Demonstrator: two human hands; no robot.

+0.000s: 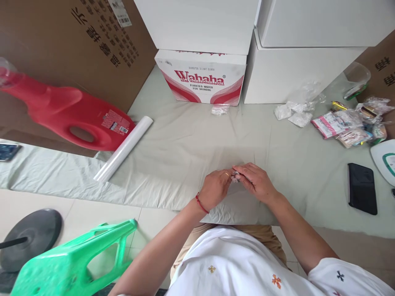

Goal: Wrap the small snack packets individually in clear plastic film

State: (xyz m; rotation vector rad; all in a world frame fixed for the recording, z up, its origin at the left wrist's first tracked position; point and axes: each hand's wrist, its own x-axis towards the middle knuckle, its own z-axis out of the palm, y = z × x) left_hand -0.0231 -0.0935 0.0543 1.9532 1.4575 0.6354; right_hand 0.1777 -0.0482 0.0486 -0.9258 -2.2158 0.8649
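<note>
My left hand [215, 188], with a ring and a red cord at its wrist, meets my right hand [256, 181] just above the front part of the covered table. Between the fingertips of both is a small crinkled, greyish clear-plastic piece [235, 177]; most of it is covered by the fingers, so its exact kind does not show. Both hands are closed around it in a pinch. Beyond them, a crumpled clear plastic wrapper [220, 109] lies in front of the Wahaha water carton [203, 80].
At left, a white roll [123, 149] leans by a red bottle [77, 117]. At right are plastic bags [298, 110], a pile of packets [348, 123], a black phone [362, 188] and a white-green device [385, 160]. White boxes [299, 70] stand behind. A green stool [74, 259] is on the floor.
</note>
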